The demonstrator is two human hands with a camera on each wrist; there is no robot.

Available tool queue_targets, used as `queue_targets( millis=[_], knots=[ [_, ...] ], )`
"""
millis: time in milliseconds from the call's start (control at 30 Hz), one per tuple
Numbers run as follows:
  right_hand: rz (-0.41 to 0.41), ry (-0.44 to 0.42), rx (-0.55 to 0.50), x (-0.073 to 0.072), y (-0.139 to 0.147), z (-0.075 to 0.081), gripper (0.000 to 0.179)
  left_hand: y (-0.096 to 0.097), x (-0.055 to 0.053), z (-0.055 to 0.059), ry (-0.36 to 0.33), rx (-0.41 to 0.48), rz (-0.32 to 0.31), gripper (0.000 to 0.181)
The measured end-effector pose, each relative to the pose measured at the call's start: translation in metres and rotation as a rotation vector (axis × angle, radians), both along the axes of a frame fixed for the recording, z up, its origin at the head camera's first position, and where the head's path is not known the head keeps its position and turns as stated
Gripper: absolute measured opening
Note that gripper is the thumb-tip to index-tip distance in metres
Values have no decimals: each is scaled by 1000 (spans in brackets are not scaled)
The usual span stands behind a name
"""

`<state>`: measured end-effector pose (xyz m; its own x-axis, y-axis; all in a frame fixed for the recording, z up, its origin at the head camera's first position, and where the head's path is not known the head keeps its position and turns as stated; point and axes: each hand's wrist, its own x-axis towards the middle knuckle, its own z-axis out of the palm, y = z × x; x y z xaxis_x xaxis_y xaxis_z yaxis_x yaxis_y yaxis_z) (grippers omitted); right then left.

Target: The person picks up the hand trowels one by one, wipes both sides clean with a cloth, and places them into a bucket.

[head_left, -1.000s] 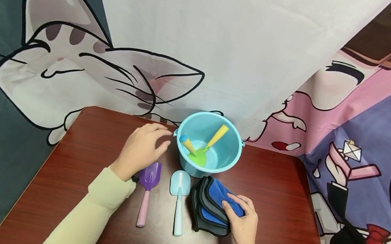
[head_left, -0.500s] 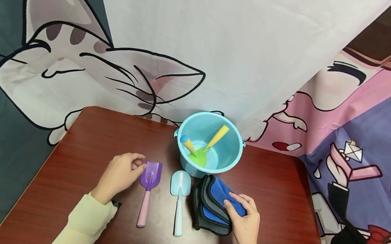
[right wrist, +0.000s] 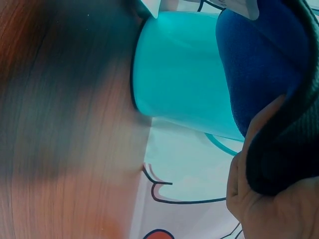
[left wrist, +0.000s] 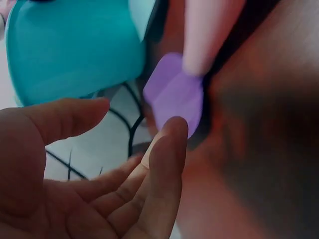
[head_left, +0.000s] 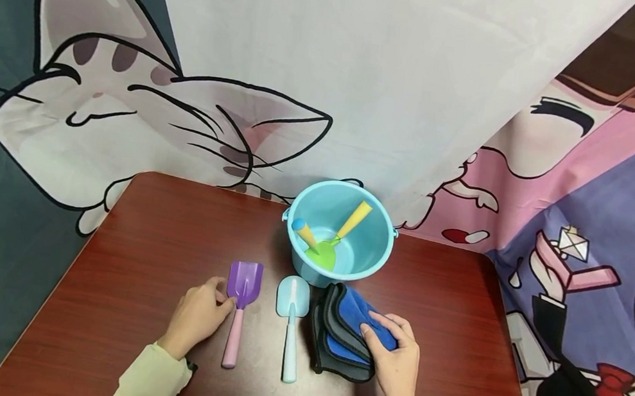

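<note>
A purple toy shovel [head_left: 245, 281] with a pink handle lies on the table. Just left of it is my left hand [head_left: 197, 314], thumb and fingers apart, with nothing between them in the left wrist view; the fingertips [left wrist: 174, 132] overlap the purple blade there. My right hand [head_left: 396, 361] pinches the right side of a folded blue cloth piece with black edging [head_left: 346, 333], thumb on one face and fingers on the other. Between the two lies a light blue toy shovel [head_left: 290, 324]. Behind stands a light blue bucket [head_left: 309, 274], with a green-bladed, yellow-handled toy tool [head_left: 354, 221] inside.
A second yellow handle with a blue end [head_left: 303, 232] leans in the bucket. The brown wooden table [head_left: 163, 227] ends at the back against a printed cat curtain [head_left: 423, 73]. On the right hangs a pink and purple printed cloth [head_left: 600, 215].
My left hand has come back from beside the bucket, moving down and left, and then along the purple shovel toward its handle. My right hand and the blue cloth piece stay in place.
</note>
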<state>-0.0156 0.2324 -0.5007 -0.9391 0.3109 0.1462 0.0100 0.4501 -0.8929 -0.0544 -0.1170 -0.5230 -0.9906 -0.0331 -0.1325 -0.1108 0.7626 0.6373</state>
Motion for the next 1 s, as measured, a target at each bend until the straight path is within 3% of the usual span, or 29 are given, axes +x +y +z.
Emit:
queue_targets(
  millis=[200,367,533,800,1000],
  knots=[
    [12,0,-15,1,-1,-1,27,10,13,-12,-78,6,30,50],
    [14,13,-4,1,-2,-1,27,15,19,-23,-99,4,33,51],
    [9,-3,-4,1,-2,-3,28,18,23,-32,-118,59,70,50],
    [7,-23,2,1,-2,-5,28,21,26,-37,-147,100,176,53],
    [5,-25,8,1,-3,-5,27,22,26,-39,-136,112,181,45]
  ],
)
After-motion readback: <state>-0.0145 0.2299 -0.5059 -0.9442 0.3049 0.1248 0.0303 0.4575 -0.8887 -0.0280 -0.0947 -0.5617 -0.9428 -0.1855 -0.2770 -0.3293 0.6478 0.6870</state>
